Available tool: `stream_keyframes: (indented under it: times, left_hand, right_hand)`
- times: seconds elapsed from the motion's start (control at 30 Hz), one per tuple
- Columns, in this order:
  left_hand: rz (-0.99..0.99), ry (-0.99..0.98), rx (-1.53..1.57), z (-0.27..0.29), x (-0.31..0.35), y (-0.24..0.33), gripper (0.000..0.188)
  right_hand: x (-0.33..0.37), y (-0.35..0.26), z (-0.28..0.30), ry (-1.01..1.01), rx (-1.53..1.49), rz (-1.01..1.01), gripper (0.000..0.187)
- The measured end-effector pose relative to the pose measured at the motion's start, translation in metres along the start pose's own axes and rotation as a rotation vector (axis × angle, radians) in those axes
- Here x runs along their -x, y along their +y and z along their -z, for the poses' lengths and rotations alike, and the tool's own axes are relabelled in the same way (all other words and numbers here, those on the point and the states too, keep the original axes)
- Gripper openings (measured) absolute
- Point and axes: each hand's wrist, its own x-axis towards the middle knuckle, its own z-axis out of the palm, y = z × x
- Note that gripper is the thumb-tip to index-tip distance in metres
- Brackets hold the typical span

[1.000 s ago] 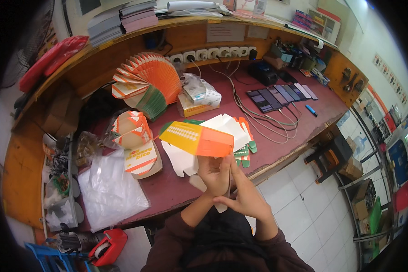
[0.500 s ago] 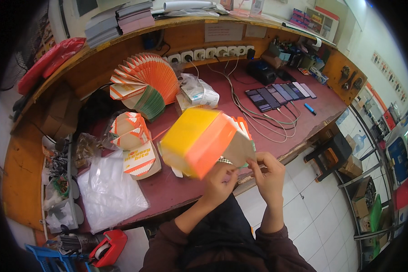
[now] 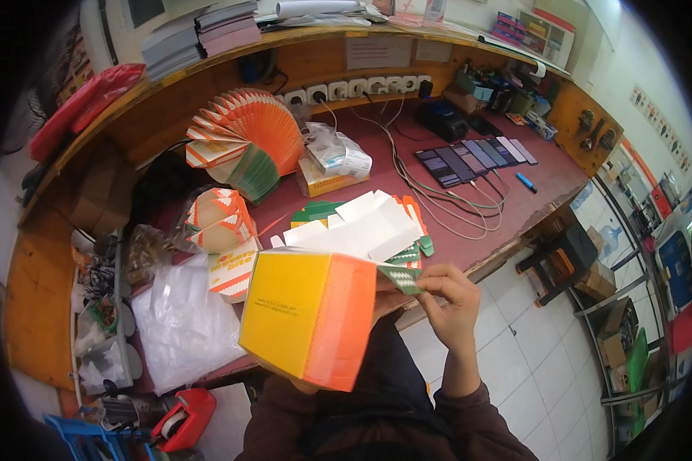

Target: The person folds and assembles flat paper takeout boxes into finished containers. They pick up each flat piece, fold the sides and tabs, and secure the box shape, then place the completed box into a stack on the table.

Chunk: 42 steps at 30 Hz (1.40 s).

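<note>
At lower centre, the right hand (image 3: pixel 454 301) pinches a yellow-and-orange carton (image 3: pixel 288 311) by its green flap (image 3: pixel 401 279); the left hand's (image 3: pixel 303 386) grip is hidden.

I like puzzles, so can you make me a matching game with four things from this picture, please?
Things:
1. big box
2. phones
3. tape dispenser
4. flap

Clues:
A. red, at the lower left of the picture
B. green and white, pinched by the right hand
C. yellow and orange, in front of the person's body
D. lying side by side on the table

Right pairs: 1-C, 2-D, 3-A, 4-B
</note>
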Motion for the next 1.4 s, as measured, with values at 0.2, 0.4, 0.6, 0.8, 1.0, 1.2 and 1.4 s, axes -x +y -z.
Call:
stream_keyframes:
  times: [0.2,0.4,0.6,0.8,1.0,1.2,1.4]
  left_hand:
    - [-0.071,0.046,0.01,-0.03,-0.005,0.016,0.02]
    - [0.082,0.094,0.192,-0.034,0.008,0.013,0.018]
    - [-0.044,0.09,0.061,-0.032,0.009,0.01,0.018]
    - [-0.054,0.139,0.009,-0.04,0.015,0.017,0.018]
    - [0.23,0.082,0.635,-0.017,0.0,0.024,0.024]
    - [0.356,-0.076,1.18,-0.005,-0.012,0.025,0.04]
    - [-0.13,-0.061,0.006,-0.047,-0.001,0.007,0.039]
  right_hand:
    - [0.002,-0.008,-0.012,0.019,0.127,0.074,0.026]
    - [0.004,-0.004,-0.023,0.174,0.177,0.163,0.025]
    - [0.004,-0.003,-0.019,0.156,0.092,0.196,0.022]
    - [-0.001,-0.007,-0.019,0.036,0.282,0.196,0.028]
    - [-0.005,0.003,-0.015,0.052,0.366,0.326,0.04]
    - [-0.005,0.018,-0.009,0.339,0.167,0.211,0.044]
    - [0.0,0.006,-0.027,0.28,0.171,0.196,0.032]
